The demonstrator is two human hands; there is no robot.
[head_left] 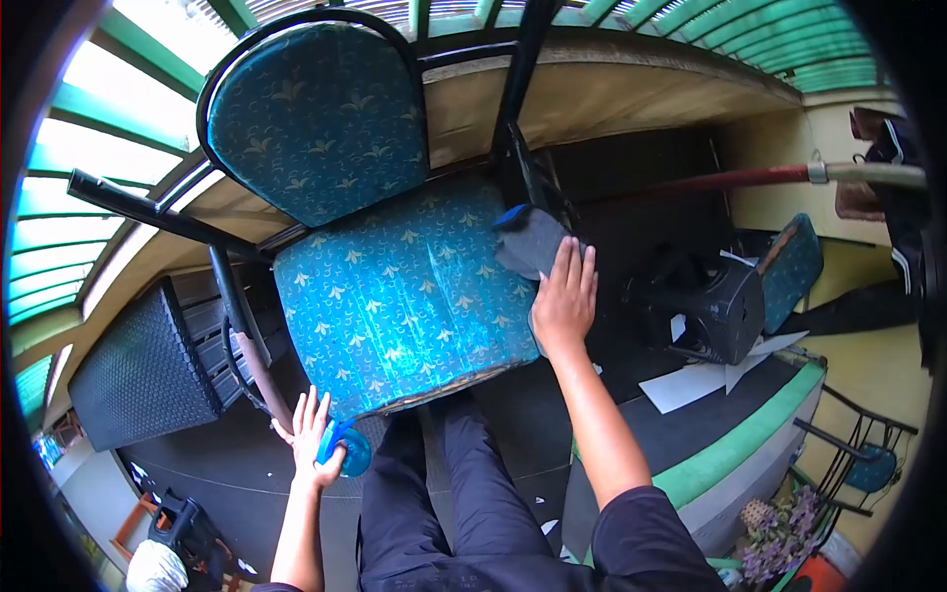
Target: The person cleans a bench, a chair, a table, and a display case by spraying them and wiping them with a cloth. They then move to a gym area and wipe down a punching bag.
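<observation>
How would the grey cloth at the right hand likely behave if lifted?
The grey cloth would probably flop, as its edges look soft and uneven. It looks thin, so it is likely light. Lying flattish at the right hand, it seems unlikely to roll.

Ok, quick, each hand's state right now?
Left hand: holding a blue bottle.
Right hand: outstretched, touching the gray cloth; grip cannot be told.

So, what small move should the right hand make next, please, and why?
Probably slide the cloth inward across the seat. The right hand is on the cloth at the seat's right edge, while the seat's middle shows bright streaks, perhaps damp or only glare. The left hand holds the bottle beyond the front edge, seemingly out of the way.
</observation>
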